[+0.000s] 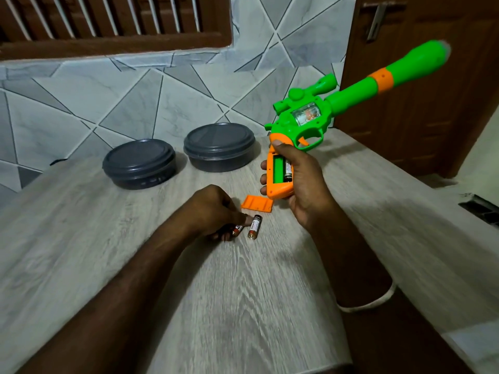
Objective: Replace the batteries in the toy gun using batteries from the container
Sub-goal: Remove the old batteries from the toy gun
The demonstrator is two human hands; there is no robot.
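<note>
right hand (305, 182) grips toy gun (351, 93) by its handle (compartment (279, 171) open); left hand (213, 209) pinches a battery (237, 229).

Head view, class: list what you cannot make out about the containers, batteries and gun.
All head view.
Containers: lids hide the contents.
Battery under left hand: mostly covered.
Gun compartment: right hand covers part, so battery count unclear.
Muzzle: motion blur.
</note>
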